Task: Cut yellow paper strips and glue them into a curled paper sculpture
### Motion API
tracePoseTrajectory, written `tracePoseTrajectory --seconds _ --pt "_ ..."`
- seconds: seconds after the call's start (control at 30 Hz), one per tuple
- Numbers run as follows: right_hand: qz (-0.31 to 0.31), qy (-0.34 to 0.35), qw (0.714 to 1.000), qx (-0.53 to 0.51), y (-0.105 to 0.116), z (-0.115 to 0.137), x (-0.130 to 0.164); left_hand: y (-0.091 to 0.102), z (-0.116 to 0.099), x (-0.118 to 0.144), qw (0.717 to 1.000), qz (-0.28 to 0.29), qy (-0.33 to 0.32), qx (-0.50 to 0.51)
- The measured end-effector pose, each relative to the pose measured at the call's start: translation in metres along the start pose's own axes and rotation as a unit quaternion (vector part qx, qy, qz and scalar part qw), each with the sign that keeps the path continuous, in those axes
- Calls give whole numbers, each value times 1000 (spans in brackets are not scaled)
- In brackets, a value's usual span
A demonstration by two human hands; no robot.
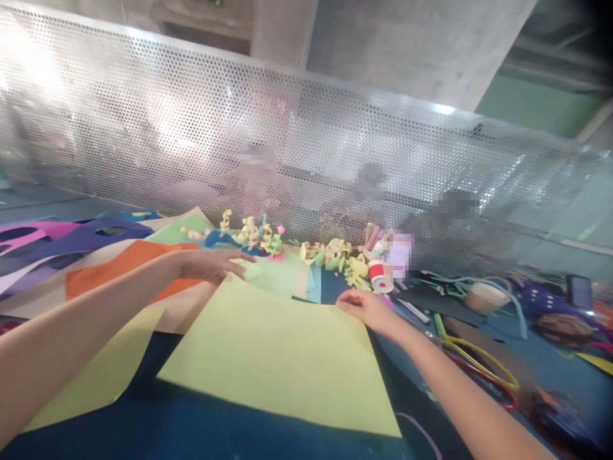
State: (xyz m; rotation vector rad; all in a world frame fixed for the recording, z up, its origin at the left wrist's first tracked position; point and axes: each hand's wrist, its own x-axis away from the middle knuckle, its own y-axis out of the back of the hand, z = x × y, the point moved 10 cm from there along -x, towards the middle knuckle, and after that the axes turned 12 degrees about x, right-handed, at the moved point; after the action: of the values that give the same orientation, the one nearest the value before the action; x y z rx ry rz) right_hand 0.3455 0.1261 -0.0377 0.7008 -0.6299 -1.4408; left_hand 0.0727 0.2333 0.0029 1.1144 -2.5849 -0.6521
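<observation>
The left hand (211, 264) lies flat and open, palm down, fingers stretched out onto the far left corner of a large yellow-green sheet of paper (282, 358); it presses on the sheet and grips nothing. The right hand (366, 306) sits at the sheet's far right corner, fingers loosely curled with the thumb tucked toward the edge (whether it actually pinches the paper or only touches it cannot be told). Both forearms reach forward from the near edge, the left one crossing over other loose sheets.

As it looks now, the sheet lies whole and flat between the hands on the blue counter (201, 428), with no fold, cut or mark showing, so work on it seems barely begun.

Under the left arm lie an orange sheet (119, 262) and another pale yellow one (96, 377). Just beyond the hands stand small curled paper figures (249, 233). Past the right hand is a red-and-white roll of tape (378, 275), and to its right yellow and red hoops (483, 367). A perforated metal screen (306, 147) closes off the far side.
</observation>
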Motion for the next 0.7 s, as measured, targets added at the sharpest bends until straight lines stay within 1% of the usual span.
tracePoseTrajectory --seconds 0.07,0.1,0.2,0.27,0.33,0.37,0.4,0.47,0.53,0.6,0.7 --pt "8 5 1000 0 -8 7 1 -17 5 4 993 106 39 43" --pt "8 9 1000 0 -11 12 1 -24 7 7 986 146 53 63" --pt "10 40 999 22 -15 31 3 -35 7 13 973 205 78 72" --pt "1 48 997 57 -8 38 4 -41 8 17 964 237 99 68" --pt "-40 24 990 130 14 33 5 -41 7 19 963 243 103 59" --pt "-69 3 982 177 28 27 6 -38 5 19 965 236 97 53" --pt "-95 -17 967 236 43 20 8 -35 3 18 969 227 89 45" --pt "-98 -45 953 283 61 1 11 -29 1 18 973 215 76 25" --pt "-69 -65 950 297 67 -20 14 -24 0 18 975 210 70 16" --pt "-42 -75 949 303 66 -36 16 -22 1 19 976 204 73 29" --pt "-28 -79 946 312 63 -48 17 -22 2 18 975 199 80 60"
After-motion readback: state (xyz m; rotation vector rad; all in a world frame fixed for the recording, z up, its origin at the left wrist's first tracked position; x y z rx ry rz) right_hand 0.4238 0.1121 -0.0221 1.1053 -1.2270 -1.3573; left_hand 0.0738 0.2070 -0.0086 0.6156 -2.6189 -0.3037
